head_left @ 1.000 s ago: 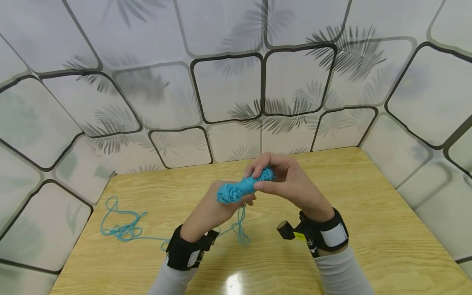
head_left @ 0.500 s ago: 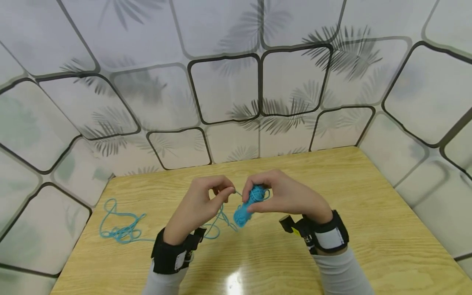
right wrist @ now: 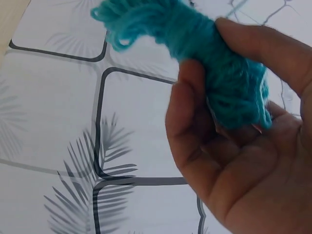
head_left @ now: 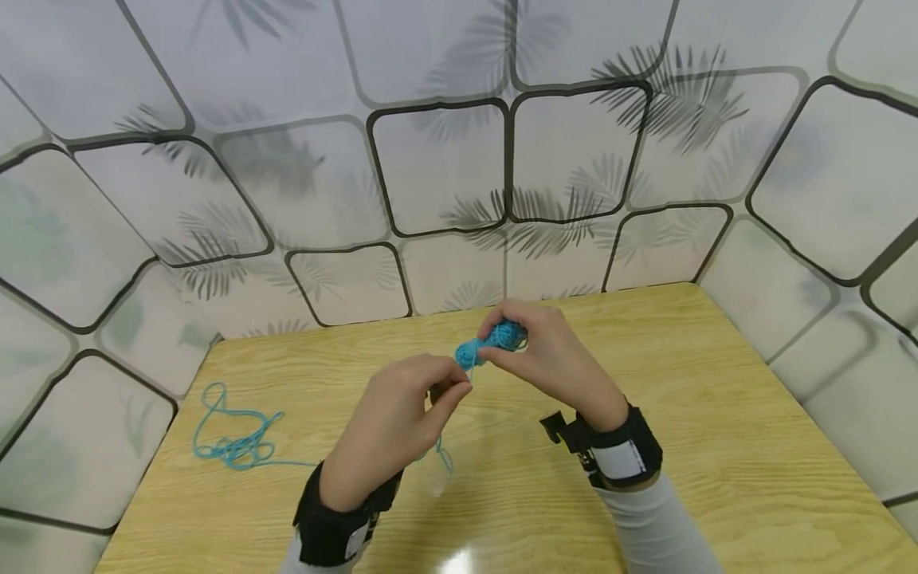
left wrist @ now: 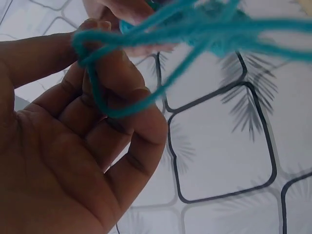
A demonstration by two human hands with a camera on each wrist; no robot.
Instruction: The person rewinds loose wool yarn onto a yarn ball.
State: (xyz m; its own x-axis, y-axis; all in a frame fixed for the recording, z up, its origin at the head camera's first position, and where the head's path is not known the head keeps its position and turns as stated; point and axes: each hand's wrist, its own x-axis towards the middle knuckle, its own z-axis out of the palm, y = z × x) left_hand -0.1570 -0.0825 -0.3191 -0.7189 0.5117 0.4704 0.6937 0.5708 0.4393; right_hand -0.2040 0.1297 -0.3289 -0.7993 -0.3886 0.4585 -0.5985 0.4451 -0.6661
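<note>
A small bundle of blue yarn point(head_left: 508, 336), wrapped round its middle, is held above the table by my right hand point(head_left: 555, 355). In the right wrist view the thumb and curled fingers grip one end of the yarn bundle point(right wrist: 195, 44), and loops stick out at the other end. My left hand point(head_left: 405, 410) pinches a strand of the yarn point(head_left: 471, 371) just below the bundle, between thumb and forefinger. The left wrist view shows the strand point(left wrist: 124, 111) looping over the fingers of the left hand point(left wrist: 73, 141), with more strands crossing blurred in front.
A loose tangle of blue yarn point(head_left: 240, 446) lies on the left of the wooden table point(head_left: 717, 430), its tail running toward my left wrist. Patterned cloth walls point(head_left: 452, 175) rise behind the table and at both sides. Black camera straps point(head_left: 624, 454) circle both wrists.
The left hand went from behind the bundle to its left, then came closer to it again with a pinched strand. The right hand tilted the bundle down, then raised it again.
</note>
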